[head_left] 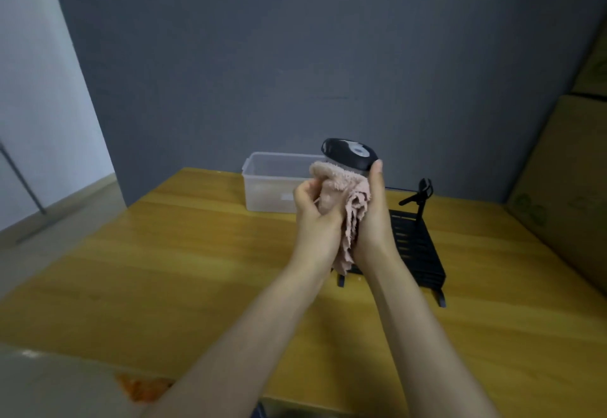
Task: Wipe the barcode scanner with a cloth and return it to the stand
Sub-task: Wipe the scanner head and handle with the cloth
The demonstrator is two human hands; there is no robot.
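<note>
My right hand (374, 217) grips the black barcode scanner (349, 153) by its handle, held upright above the table, with only the scanner's head showing above my thumb. My left hand (315, 217) holds a pink cloth (341, 207) bunched against the scanner's handle, just under the head. The cloth's loose end hangs down between my two hands and hides the handle. The black stand (417, 247), a slatted base with a clip holder on a post at its far end, sits on the table behind and right of my hands with nothing in it.
A clear plastic tub (266, 184) stands at the back of the yellow wooden table (164, 270). Cardboard boxes (565, 181) are stacked along the right edge. A grey wall rises behind. The floor lies off to the left.
</note>
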